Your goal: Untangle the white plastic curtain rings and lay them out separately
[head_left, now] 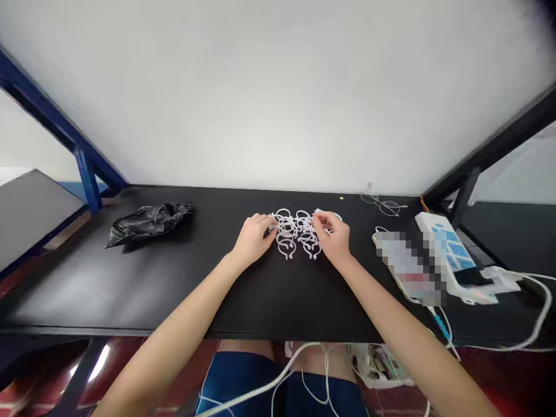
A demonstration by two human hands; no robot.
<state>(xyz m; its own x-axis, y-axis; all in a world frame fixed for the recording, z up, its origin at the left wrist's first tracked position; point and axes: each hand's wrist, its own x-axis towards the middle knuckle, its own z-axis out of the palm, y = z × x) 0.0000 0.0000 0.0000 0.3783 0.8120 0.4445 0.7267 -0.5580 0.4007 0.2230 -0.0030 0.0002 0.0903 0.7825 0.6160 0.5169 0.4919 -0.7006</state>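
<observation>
A cluster of several small white plastic rings [297, 234] lies in rows on the black table [174, 278], near its middle. My left hand [254, 236] rests at the cluster's left edge, fingers curled and touching the nearest rings. My right hand [333, 234] sits at the right edge, fingertips pinched together on a ring at the top of the pile. What exactly each fingertip grips is too small to make out clearly.
A crumpled black plastic bag [147, 222] lies at the left. At the right are a white power strip [452, 249], white cables [536, 324] and thin wire-framed glasses [384, 204]. A white wall stands behind the table. More cables hang below the front edge.
</observation>
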